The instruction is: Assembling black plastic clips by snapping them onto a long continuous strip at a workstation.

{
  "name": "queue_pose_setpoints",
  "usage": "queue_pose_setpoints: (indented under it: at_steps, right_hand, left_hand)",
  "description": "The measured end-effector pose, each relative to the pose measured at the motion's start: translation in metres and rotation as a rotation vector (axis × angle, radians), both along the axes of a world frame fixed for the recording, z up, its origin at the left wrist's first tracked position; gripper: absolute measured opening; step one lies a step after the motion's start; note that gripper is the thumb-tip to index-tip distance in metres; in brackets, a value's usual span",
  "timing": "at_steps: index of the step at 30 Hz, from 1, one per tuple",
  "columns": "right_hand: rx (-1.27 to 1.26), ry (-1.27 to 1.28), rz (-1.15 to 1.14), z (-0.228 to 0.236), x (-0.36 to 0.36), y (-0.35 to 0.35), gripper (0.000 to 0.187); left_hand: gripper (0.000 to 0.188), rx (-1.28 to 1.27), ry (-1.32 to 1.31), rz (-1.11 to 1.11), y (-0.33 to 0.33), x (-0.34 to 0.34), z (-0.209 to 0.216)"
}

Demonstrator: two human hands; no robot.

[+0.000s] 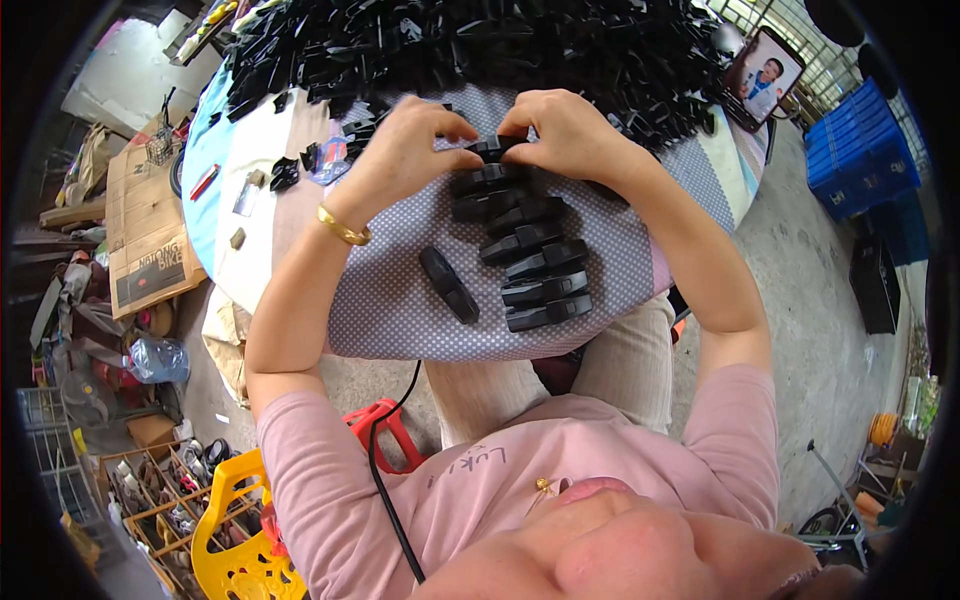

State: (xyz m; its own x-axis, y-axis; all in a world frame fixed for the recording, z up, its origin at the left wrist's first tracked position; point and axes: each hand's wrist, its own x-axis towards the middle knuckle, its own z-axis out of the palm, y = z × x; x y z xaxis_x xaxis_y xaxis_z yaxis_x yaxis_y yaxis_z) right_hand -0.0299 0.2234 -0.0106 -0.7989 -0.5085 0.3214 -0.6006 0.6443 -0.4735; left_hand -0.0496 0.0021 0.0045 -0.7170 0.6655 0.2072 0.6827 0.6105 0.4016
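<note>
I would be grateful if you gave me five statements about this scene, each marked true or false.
1. The left hand and the right hand both grip a black part at the far end of the row. True.
2. The bracelet is on the right wrist. False: the bracelet is on the left one.
3. One loose part lies to the left of the row. True.
4. The screen stands at the table's left edge. False: the screen is on the right.
5. The big pile is at the table's far side. True.
</note>
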Motion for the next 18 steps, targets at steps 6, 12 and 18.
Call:
queue_pose_setpoints:
  at_steps: [6, 12, 18]
  right_hand:
    - [0.0, -0.001, 0.053, 0.004, 0.007, -0.007, 0.027]
    - [-0.028, -0.076, 0.162, 0.005, 0.012, -0.019, 0.025]
    - [-0.069, 0.376, -0.043, -0.017, -0.002, -0.031, 0.033]
  left_hand:
    - [0.079, -0.438, 0.154, 0.47, -0.053, -0.015, 0.032]
    - [0.073, -0.458, 0.081, 0.307, -0.058, -0.03, 0.019]
    - [0.049, 0.224, -0.029, 0.192, -0.004, -0.027, -0.018]
